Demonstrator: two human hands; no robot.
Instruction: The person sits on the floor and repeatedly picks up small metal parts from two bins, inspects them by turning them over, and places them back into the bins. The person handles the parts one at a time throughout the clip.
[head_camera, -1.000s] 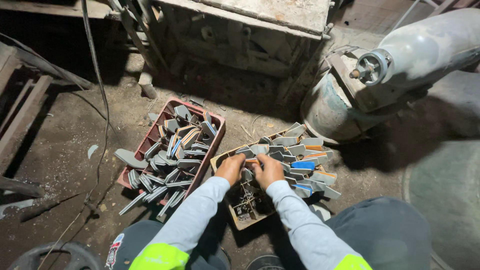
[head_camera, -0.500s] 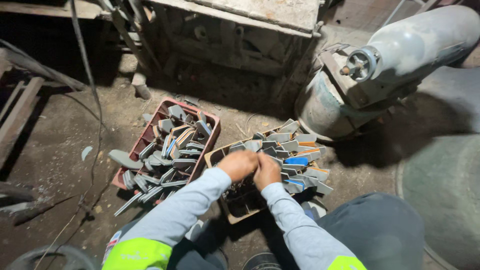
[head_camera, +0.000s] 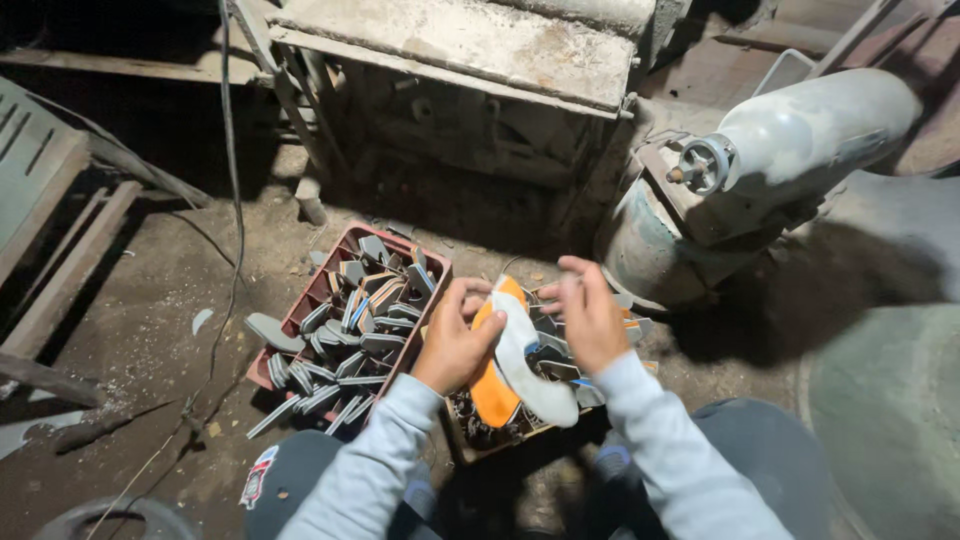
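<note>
While our hands were both down in the right-hand crate half a second ago, pressed onto the pile with nothing lifted, now they've come up and they've got a stack of shoe soles (head_camera: 515, 365) between them, white one on top, orange one under it. Also the view has swung a bit, so the big grey cylinder (head_camera: 800, 150) sits further right and higher than before.

Biggest stuff first: the rusty metal machine (head_camera: 470, 70) fills the top of the view, the cylinder leans at the right over a round drum-like base. Below that, on the dirt floor (head_camera: 130, 300), the red crate (head_camera: 345, 310) full of grey soles sits at the same spot, a few soles spilling over its left edge. The second crate (head_camera: 480, 440) is just right of it, mostly hidden by our arms.

Hands: our left hand (head_camera: 455, 345) is clenched around the left edge of the stack, thumb on top, fingers curled under. Our right hand (head_camera: 590, 315) is half open, fingers spread and bent, fingertips at the top end of the white sole; can't tell how firmly it grips. The stack sits tilted just above the second crate, between both hands.
</note>
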